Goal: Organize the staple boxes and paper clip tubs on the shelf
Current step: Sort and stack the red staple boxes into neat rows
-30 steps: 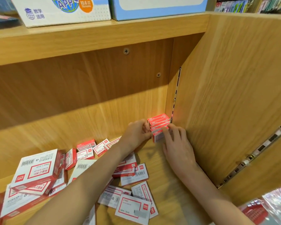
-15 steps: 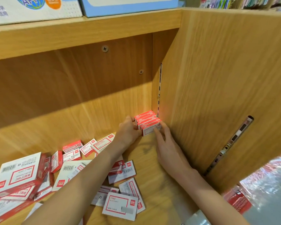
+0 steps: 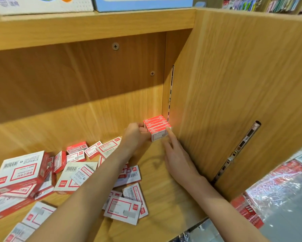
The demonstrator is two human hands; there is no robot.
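Several small red-and-white staple boxes stand on edge as a tight row (image 3: 156, 127) in the back right corner of the wooden shelf (image 3: 166, 186). My left hand (image 3: 135, 135) has its curled fingers against the row's left side. My right hand (image 3: 177, 158) lies in front of the row with its fingers straight, a fingertip touching the front box. More staple boxes (image 3: 87, 151) lie scattered flat across the shelf floor to the left, with larger red-and-white cartons (image 3: 21, 170) piled at the far left. No paper clip tubs are visible.
The shelf's right side panel (image 3: 234, 84) rises close beside the row, with a metal peg strip (image 3: 171, 91) in the corner. The upper shelf board (image 3: 87, 27) carries big boxes. Plastic-wrapped red goods (image 3: 276, 193) lie low at the right.
The view has shifted slightly. My right hand's fingers have straightened, so only a fingertip touches the front box. My left hand stays against the row.
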